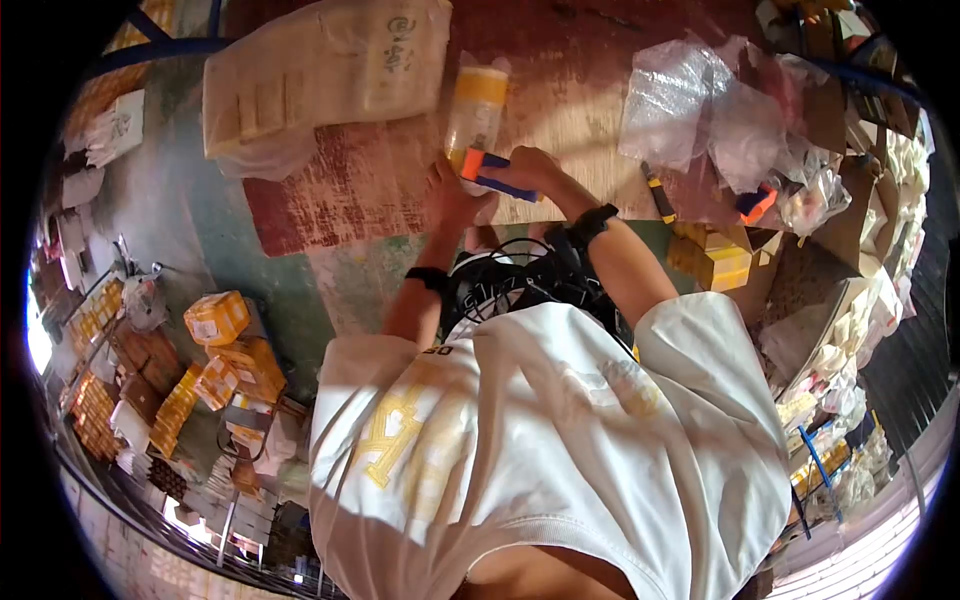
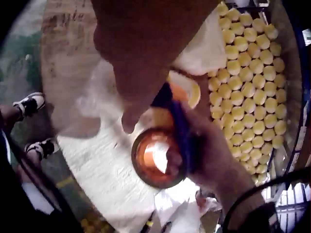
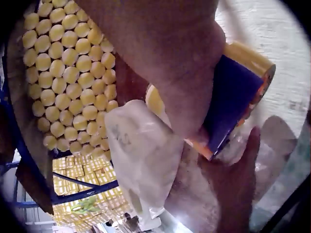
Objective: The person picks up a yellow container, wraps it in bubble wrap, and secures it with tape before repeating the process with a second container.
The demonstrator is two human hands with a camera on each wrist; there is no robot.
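A blue-and-orange tape dispenser (image 1: pixel 505 178) is gripped in my right hand (image 1: pixel 533 168) at the near end of a clear plastic-wrapped package (image 1: pixel 475 115). In the right wrist view the blue side of the dispenser (image 3: pixel 233 99) hides part of the package. The left wrist view shows its round tape roll (image 2: pixel 158 158) with an orange core. My left hand (image 1: pixel 458 203) holds the package's near end, fingers along the left side and thumb toward the right. A yellow band crosses the package's far end.
A large plastic-wrapped bundle (image 1: pixel 335 70) lies at the table's back left. Crumpled clear plastic (image 1: pixel 690 105) covers the right side, with a yellow-and-black cutter (image 1: pixel 658 195) and another orange-and-blue dispenser (image 1: pixel 757 204) nearby. Boxes (image 1: pixel 725 262) stand below the right edge.
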